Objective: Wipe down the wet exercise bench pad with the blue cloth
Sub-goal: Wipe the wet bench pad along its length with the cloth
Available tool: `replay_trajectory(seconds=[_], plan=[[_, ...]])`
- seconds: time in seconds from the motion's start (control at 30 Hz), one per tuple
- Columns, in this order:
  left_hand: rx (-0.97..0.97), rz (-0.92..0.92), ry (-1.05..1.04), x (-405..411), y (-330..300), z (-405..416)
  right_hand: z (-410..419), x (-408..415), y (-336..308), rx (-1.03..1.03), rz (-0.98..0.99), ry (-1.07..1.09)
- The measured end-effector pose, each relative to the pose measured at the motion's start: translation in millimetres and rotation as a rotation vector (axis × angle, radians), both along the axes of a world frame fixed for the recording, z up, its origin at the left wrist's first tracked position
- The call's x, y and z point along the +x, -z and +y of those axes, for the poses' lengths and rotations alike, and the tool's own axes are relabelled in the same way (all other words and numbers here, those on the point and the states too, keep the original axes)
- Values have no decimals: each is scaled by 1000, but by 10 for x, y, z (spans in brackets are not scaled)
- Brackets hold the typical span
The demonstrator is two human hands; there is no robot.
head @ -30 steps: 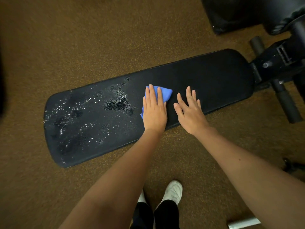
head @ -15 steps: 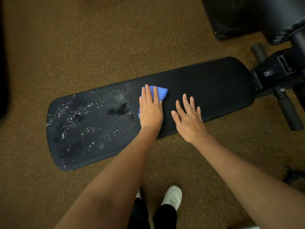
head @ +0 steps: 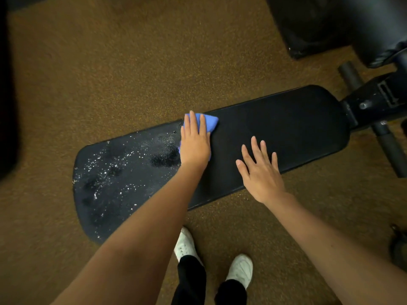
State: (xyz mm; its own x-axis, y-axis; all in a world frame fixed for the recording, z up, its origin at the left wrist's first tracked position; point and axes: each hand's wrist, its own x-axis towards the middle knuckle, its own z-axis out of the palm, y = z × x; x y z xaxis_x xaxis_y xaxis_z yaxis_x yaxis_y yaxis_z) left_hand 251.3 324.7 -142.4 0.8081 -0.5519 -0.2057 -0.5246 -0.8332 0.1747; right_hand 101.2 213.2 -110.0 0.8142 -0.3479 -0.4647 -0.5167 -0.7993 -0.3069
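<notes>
The left hand [head: 195, 143] presses flat, fingers straight, on the blue cloth [head: 209, 122] mid-frame at the bench pad [head: 286, 128]'s far edge; the right hand [head: 261, 172] rests spread on dry pad. The cloth may slip off that edge, and droplets [head: 114, 170] at lower left could be smeared, not lifted.

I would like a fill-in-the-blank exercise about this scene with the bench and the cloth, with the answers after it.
1. The left hand presses the ____ cloth flat on the bench pad.
2. The right hand lies with its fingers ____ on the dry part of the pad.
3. The water droplets lie to the ____ of the cloth in the picture.
4. The person's shoes are ____.

Answers: blue; spread; left; white
</notes>
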Motion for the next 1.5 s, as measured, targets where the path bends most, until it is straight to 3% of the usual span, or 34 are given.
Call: replay_trajectory(seconds=[0.13,0.2,0.43,0.6,0.83,1.03,1.27,1.4,1.5], plan=[[3,-23,323,-121,24,263,87,93,-27,-12,-10,-32],[44,-16,367,44,15,274,132,187,-22,6,-17,-43],[-50,14,36,37,-1,101,253,303,15,2,2,-12],[4,-6,232,31,24,195,291,328,16,-29,9,4],[18,-7,-44,145,-10,101,284,301,35,-22,-9,-7],[35,12,83,54,-43,149,261,306,33,-14,8,-6],[84,58,-216,34,-165,39,297,321,31,-32,21,-1],[32,147,-217,4,-323,175,439,457,-33,21,-24,68],[-26,58,-245,176,-394,460,615,656,-73,-4,-150,11]])
